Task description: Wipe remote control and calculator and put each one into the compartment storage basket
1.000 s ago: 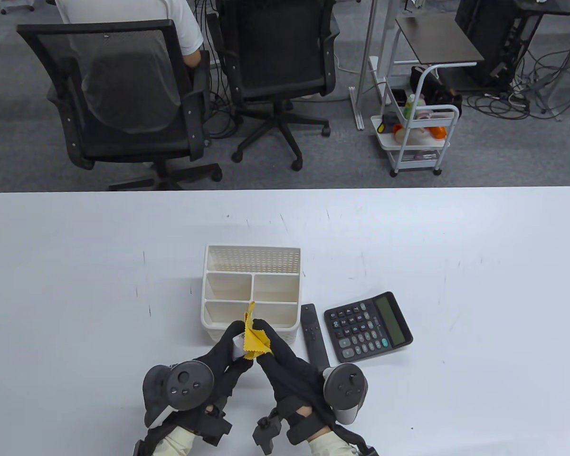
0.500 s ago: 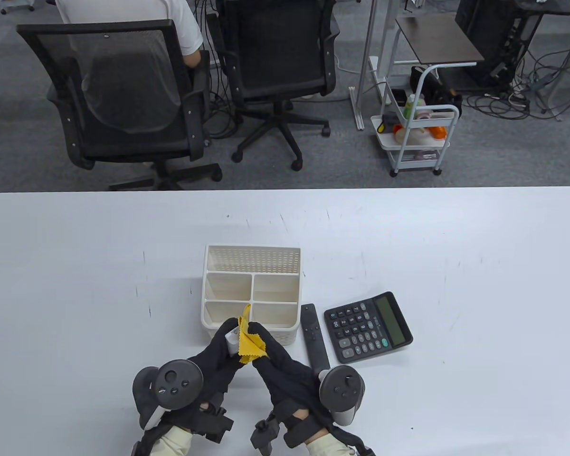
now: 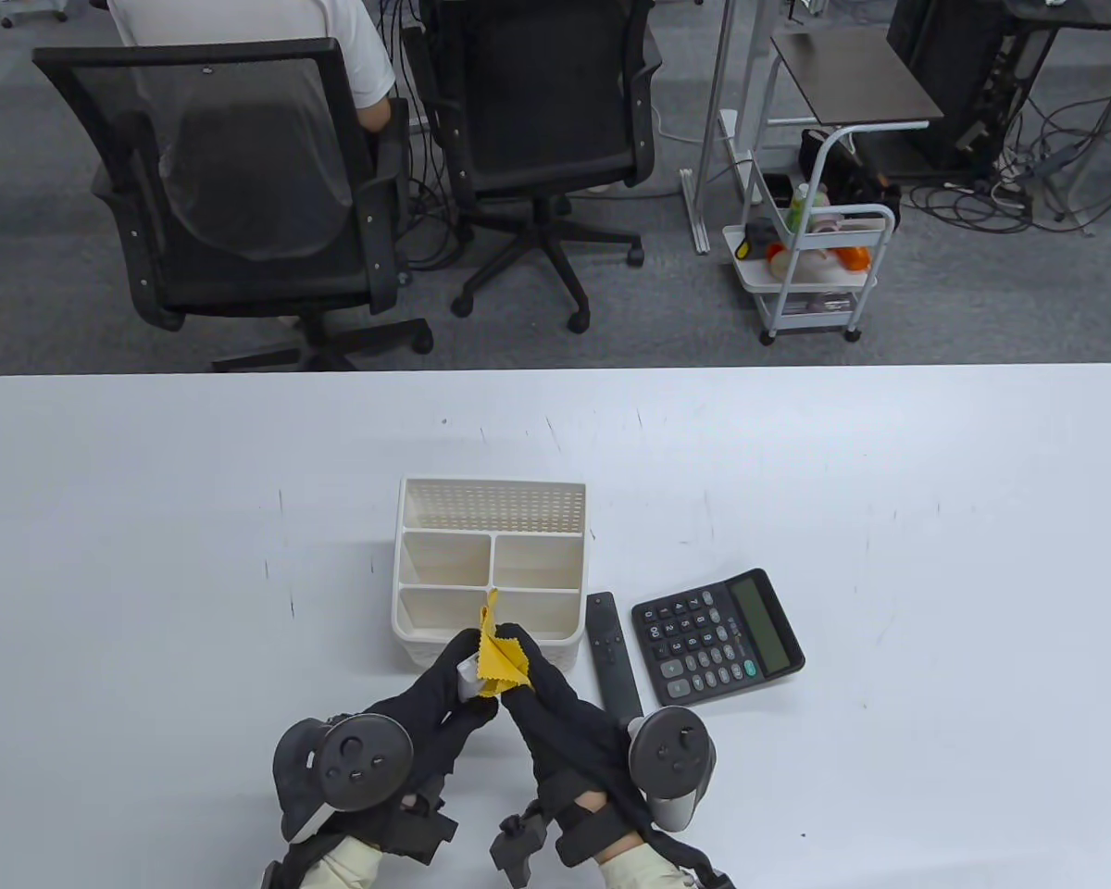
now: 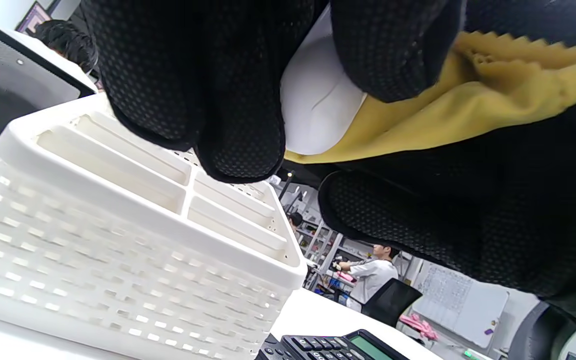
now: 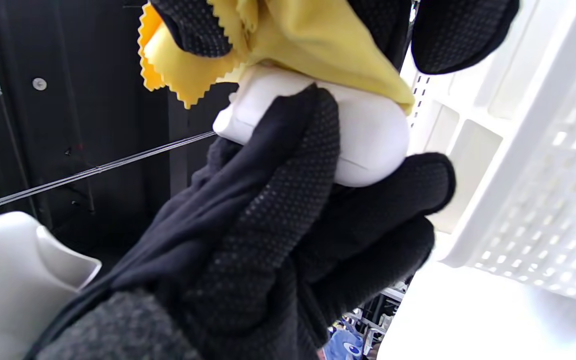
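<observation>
My left hand [image 3: 452,669] grips a small white remote control [image 3: 466,676] just above the table, in front of the basket's near wall. My right hand [image 3: 524,669] pinches a yellow cloth [image 3: 500,657] and presses it against the remote's top. Close up, the white remote [image 5: 368,145] sits between my left fingers [image 5: 288,165] with the cloth [image 5: 308,45] draped over it. The white compartment basket [image 3: 491,483] stands empty. A black remote control [image 3: 611,657] and a black calculator [image 3: 717,637] lie to its right on the table.
The right hand's tracker [image 3: 671,752] hovers over the near end of the black remote. Two office chairs [image 3: 241,185] and a small white cart [image 3: 815,269] stand on the floor beyond the table's far edge.
Both hands slid a little left and then came back, with the cloth rubbing along the white remote. The grips are the same; the black remote, calculator and basket have not moved.
</observation>
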